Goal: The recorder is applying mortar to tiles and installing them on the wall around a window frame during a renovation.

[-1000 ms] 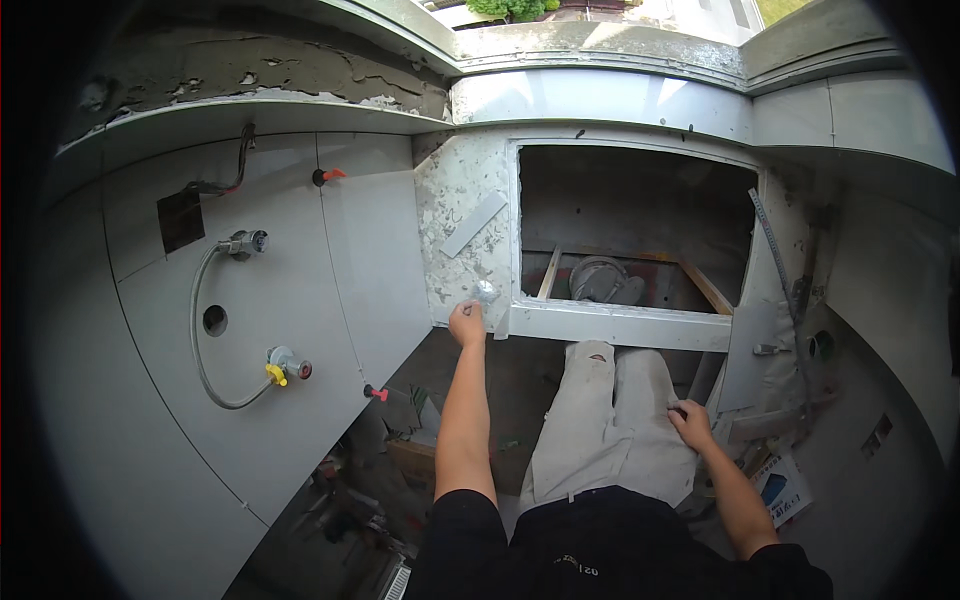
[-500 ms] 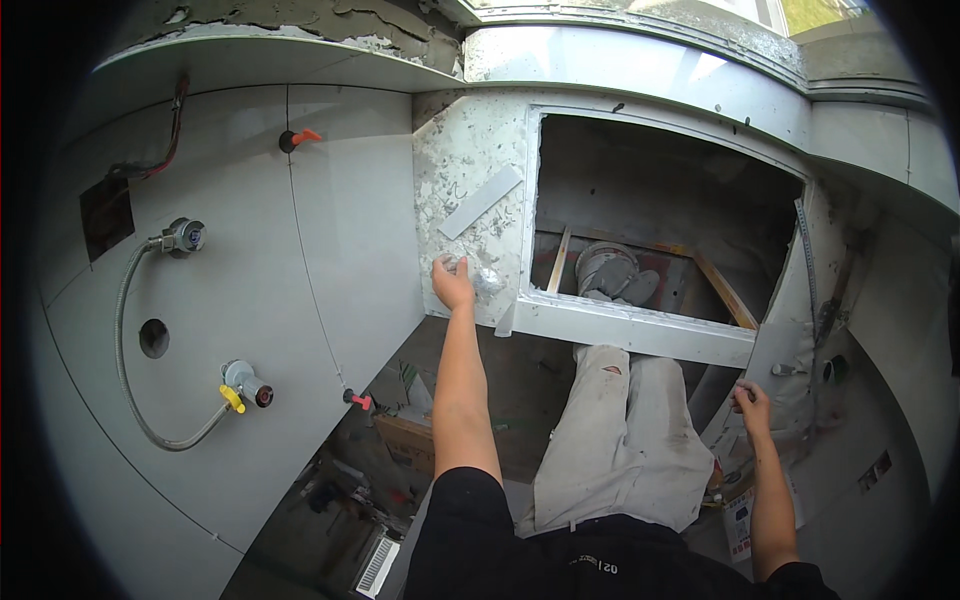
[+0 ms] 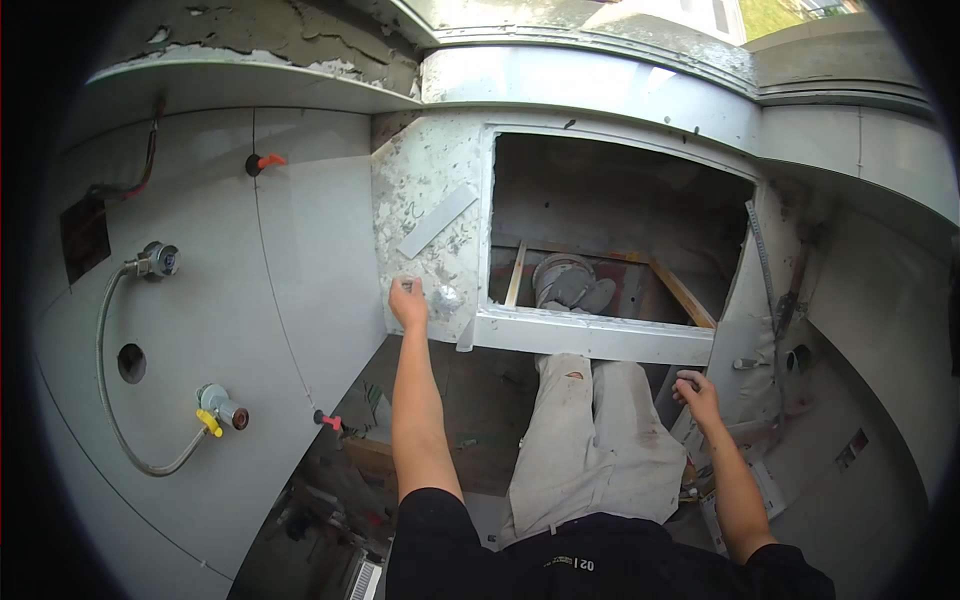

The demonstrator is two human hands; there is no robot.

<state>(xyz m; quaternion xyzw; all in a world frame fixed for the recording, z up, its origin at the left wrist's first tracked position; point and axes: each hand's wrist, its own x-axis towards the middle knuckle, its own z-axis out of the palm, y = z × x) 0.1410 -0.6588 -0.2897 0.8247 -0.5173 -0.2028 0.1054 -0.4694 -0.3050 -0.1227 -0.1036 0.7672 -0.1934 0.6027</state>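
At mottled panel [image 3: 425, 215]: left hand [image 3: 408, 302] grips small indistinct object; right hand [image 3: 697, 392] loosely curled, empty.

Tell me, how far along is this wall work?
Done: large grey tiles cover the left wall. In hand: the left hand holds a small tool against the bare, mortar-flecked panel; the right hand rests by the knee. Left: that panel and the open hatch are still untiled.

Left hand [image 3: 408, 303] on mottled wall panel [image 3: 425, 190], right hand [image 3: 697, 393] beside trouser leg [image 3: 620, 440]
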